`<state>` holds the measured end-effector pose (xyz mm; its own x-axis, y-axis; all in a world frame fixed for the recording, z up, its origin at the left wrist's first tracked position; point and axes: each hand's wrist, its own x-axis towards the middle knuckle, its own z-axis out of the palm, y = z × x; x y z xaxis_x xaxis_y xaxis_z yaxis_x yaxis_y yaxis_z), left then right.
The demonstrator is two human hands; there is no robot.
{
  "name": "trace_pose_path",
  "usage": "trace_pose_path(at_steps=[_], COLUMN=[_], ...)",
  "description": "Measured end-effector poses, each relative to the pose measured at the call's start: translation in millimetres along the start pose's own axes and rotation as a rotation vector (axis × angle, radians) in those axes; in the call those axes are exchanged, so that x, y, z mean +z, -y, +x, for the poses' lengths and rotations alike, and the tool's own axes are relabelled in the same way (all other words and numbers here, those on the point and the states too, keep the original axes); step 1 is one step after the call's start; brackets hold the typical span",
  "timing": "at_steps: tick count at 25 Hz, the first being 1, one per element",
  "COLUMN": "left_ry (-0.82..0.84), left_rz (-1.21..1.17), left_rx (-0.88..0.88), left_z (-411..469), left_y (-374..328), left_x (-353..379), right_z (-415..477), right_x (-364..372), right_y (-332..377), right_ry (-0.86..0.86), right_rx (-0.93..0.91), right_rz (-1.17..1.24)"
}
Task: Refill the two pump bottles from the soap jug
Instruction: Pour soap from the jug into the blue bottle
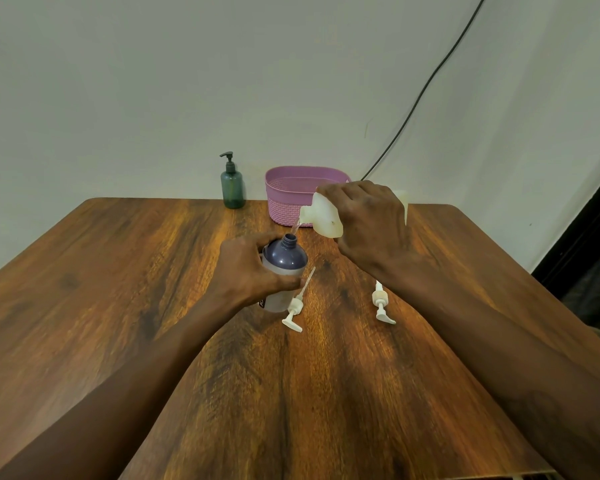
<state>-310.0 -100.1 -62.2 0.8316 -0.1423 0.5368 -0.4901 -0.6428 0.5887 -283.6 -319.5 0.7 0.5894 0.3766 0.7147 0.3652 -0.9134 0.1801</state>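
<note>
Two-handed: left hand (250,271) grips purple bottle (285,260); right hand (371,230) tips jug (323,216), seemingly pouring.

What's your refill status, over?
Left hand grips open purple bottle. Right hand tips soap jug, thin stream toward neck. Pump beside bottle, second pump near right forearm; nothing blocking.

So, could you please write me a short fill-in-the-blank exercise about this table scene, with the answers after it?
1. The right hand tilts the translucent white plastic soap jug to ____ soap into the open purple plastic bottle, gripped by the left hand.
2. ____ white plastic pump heads lie on the brown wooden table.
3. The dark green pump bottle stands to the ____ of the pink woven plastic basket.

Answers: pour; Two; left
</note>
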Motion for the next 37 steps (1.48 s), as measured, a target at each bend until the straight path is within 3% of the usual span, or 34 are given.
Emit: trace_pose_path(at_steps=[20,26,31,37], left_ry=[0.003,0.009,0.016,0.034], left_rz=[-0.003,0.007,0.012,-0.007], left_rx=[0.004,-0.005,-0.017,-0.043], left_z=[2,3,2,-1], left_y=[5,8,8,12], left_x=[-1,1,2,3], right_z=[-4,-9,-20,-37], right_x=[-14,-17,-2,29], right_y=[8,11,2,-18], right_ry=[0.08,0.2,0.211,0.394], right_rx=[0.05,0.211,0.355,0.437], right_rz=[0.089,0.418,0.439,0.556])
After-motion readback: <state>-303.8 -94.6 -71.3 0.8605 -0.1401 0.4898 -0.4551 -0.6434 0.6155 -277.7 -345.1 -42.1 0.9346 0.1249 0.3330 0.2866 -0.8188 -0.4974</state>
